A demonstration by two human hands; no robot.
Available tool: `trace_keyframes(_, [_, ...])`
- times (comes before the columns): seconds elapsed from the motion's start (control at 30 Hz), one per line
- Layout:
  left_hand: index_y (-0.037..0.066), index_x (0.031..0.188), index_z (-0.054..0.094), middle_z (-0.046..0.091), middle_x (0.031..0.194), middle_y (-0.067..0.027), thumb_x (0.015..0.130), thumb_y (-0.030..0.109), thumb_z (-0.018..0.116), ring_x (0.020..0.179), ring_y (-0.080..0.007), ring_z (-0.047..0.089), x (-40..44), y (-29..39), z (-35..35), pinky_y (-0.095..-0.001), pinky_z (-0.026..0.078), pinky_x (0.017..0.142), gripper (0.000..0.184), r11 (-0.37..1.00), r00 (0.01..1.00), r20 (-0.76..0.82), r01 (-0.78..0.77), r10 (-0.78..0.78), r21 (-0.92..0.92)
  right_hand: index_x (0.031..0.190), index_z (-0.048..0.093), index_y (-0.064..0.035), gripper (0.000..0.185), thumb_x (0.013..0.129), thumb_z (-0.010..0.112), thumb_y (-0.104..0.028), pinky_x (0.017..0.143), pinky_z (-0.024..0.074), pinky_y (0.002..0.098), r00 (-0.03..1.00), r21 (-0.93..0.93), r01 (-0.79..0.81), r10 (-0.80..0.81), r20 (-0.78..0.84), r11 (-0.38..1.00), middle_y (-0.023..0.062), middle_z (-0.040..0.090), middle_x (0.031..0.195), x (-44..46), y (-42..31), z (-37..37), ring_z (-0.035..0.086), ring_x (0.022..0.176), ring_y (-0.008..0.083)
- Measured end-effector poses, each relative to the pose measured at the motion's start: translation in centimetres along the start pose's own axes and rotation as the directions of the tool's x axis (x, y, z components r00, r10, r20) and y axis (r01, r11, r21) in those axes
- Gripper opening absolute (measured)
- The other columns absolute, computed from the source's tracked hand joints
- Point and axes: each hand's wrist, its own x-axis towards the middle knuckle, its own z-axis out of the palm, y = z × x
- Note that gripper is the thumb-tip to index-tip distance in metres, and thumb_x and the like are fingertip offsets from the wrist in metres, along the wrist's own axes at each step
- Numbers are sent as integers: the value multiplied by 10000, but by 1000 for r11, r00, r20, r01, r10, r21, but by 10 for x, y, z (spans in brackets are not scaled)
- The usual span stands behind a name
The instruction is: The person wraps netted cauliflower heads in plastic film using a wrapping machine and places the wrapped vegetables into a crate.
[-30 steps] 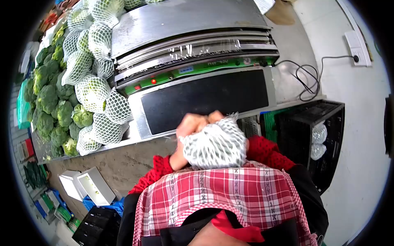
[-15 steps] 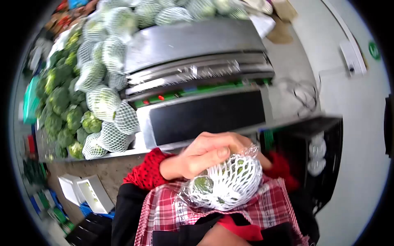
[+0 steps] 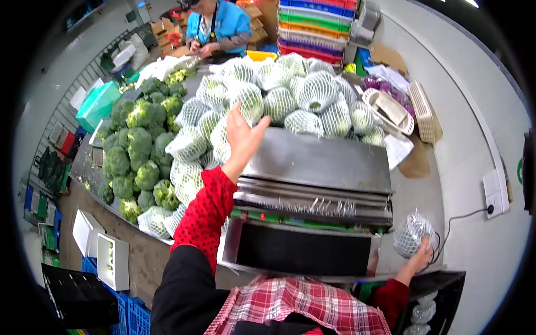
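My left hand (image 3: 243, 137) reaches forward with its fingers spread and nothing in it, by the net-wrapped broccoli heads (image 3: 245, 99) heaped behind the wrapping machine (image 3: 318, 162). At the lower right my right hand (image 3: 420, 258) has its fingers round the lower side of a net-covered, film-wrapped broccoli (image 3: 412, 235), over the counter right of the machine. The machine's black plate (image 3: 304, 249) lies in front of me. Bare broccoli heads (image 3: 139, 142) are piled to the left of the wrapped ones.
A co-worker (image 3: 218, 25) in blue stands across the table. Stacked coloured crates (image 3: 315, 28) rise at the back. White baskets (image 3: 389, 113) stand at the right, and a cable (image 3: 460, 218) runs to the wall socket. A black crate (image 3: 455, 296) with wrapped heads is at the lower right.
My hands have parted: the left has let go and moved up to the wrapped pile, while the right has carried the wrapped broccoli to the right. The view has tilted up.
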Motion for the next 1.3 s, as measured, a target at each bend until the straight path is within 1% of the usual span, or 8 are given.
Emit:
trace_keyframes(0.17, [37,1401,346,435,1355,-212,598,493,807,1213,-389,453,75,-47,53,-447,404,987,1032,841,995,89,-18,-35,540,1306,467,66,832,787,668,-552,954,424,458,991,-711,-25,-75,-108,702,281,531,1260,52,77,-8,534,1132,413])
trace_keyframes(0.3, [1,1190,582,659,1029,-179,628,376,838,910,-284,653,105,-90,54,-374,516,818,723,982,967,180,164,-179,94,1312,455,72,874,780,658,-591,987,393,495,966,-922,33,-249,-70,385,268,516,1278,68,65,-8,527,1116,436])
trace_keyframes(0.5, [-43,1172,597,693,991,-119,685,51,808,852,-159,659,66,-45,9,-272,525,768,539,802,968,128,250,-215,-543,1324,474,16,560,813,693,-49,868,471,318,866,-91,398,-341,366,913,161,537,1283,19,-36,106,558,1007,224])
trace_keyframes(0.73, [-61,1088,635,684,886,-61,788,120,757,762,-98,621,40,32,4,-232,501,680,371,756,964,231,249,-132,-606,1405,368,4,732,832,716,-289,909,477,364,223,280,358,-373,901,891,209,493,1342,-111,-151,314,568,1124,259])
trace_keyframes(0.9, [-88,1030,610,679,904,-155,876,354,666,820,-199,640,-17,42,31,-311,498,720,472,702,815,494,542,-304,-463,1345,417,30,655,881,632,-379,956,440,374,203,309,621,-528,825,721,269,525,1286,-125,-151,333,548,1168,345])
trace_keyframes(1.07, [-88,1139,566,643,1000,-310,873,554,553,978,-403,634,-64,26,42,-415,478,848,695,909,743,633,390,-218,-145,1269,500,26,578,884,605,-392,919,453,385,256,-4,483,-137,957,875,290,558,1220,-103,-104,319,581,1121,342])
trace_keyframes(1.2, [-28,1263,511,626,1051,-259,873,408,645,876,-260,636,-69,7,9,-365,502,748,600,921,857,504,273,-102,-277,1164,588,1,430,918,564,-350,782,488,373,284,190,713,-527,801,675,218,644,990,-86,-122,270,633,864,323])
trace_keyframes(1.3, [3,800,658,637,696,-153,778,364,717,567,-317,632,-84,-13,-70,-414,486,499,366,855,858,474,-388,199,344,784,700,-11,417,862,620,-413,577,487,394,351,-241,832,-138,926,500,158,625,618,-45,-114,185,609,572,330])
